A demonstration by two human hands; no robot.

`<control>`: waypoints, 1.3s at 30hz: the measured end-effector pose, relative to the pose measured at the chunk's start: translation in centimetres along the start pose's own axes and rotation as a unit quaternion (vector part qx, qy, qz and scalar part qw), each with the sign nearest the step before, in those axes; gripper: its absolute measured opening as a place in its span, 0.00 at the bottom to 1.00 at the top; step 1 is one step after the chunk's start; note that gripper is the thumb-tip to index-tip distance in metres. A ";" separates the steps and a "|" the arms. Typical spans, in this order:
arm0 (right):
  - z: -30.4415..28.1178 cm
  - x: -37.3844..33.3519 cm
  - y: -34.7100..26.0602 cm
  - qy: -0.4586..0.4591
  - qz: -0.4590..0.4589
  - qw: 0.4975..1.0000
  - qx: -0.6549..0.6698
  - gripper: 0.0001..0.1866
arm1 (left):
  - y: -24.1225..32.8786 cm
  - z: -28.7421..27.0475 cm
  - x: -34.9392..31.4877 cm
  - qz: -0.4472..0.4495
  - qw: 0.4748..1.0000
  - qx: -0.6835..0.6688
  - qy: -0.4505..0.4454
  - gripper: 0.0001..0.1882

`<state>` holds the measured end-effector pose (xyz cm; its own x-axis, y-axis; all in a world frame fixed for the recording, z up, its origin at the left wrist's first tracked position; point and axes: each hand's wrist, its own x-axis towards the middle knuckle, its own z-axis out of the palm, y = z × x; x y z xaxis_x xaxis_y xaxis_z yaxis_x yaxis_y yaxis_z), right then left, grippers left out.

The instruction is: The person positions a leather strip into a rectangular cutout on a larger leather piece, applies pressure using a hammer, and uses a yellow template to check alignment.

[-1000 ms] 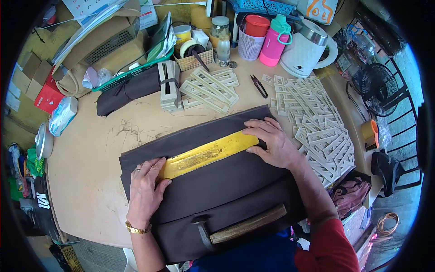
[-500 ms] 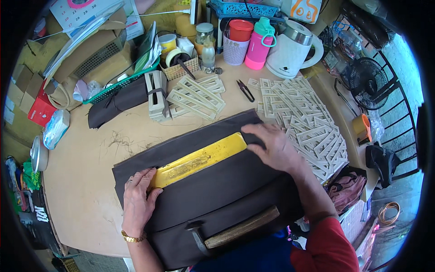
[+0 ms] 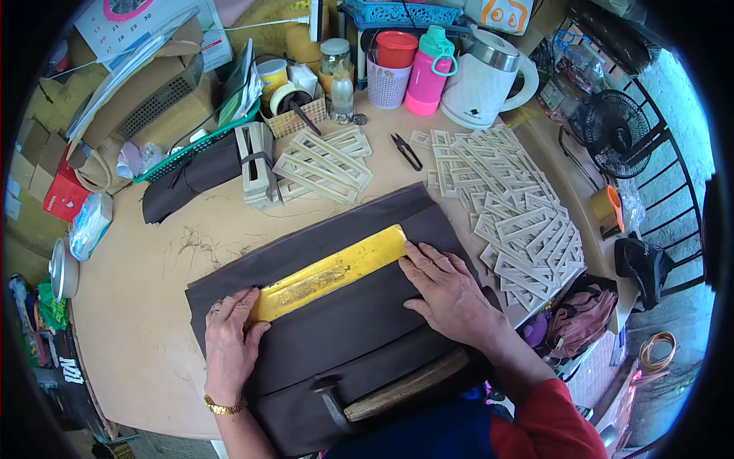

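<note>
Head view, dark sheets (image 3: 313, 336) on tan table (image 3: 130, 306), black fan (image 3: 618, 131), perhaps bag (image 3: 582, 325)

- Bar (image 3: 336, 269): yellow, smudged dark
- Cloth (image 3: 329, 325): dark brown, plain
- Table (image 3: 138, 321): pale tan
- Frames (image 3: 527, 210): cream
- Hammer handle (image 3: 405, 385): brown wood grain
- Wristband (image 3: 225, 406): gold
- Sleeve (image 3: 547, 424): red
- Bottle (image 3: 427, 80): pink, teal top (image 3: 436, 43)
- Kettle (image 3: 475, 86): white, grey lid (image 3: 493, 46)
- Bag (image 3: 579, 323): perhaps dusty pink, in dim light

On the tan table (image 3: 122, 306): dark cloth (image 3: 336, 321), black snips (image 3: 410, 157), pale rectangular frames (image 3: 527, 206), a white kettle (image 3: 475, 88).
</note>
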<state>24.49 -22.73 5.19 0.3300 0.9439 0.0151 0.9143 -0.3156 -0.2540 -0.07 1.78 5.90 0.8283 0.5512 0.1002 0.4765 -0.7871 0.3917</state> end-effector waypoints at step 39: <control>0.0 0.6 -0.7 0.002 0.019 1.000 -0.019 0.34 | 3.8 1.7 -4.9 -0.031 0.996 0.077 0.018 0.29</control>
<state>24.00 -21.96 5.35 0.3658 0.9307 0.0101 0.9094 -0.3550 -0.2167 -1.79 -4.34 5.32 0.7860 0.6076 0.1138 0.5685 -0.7828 0.2531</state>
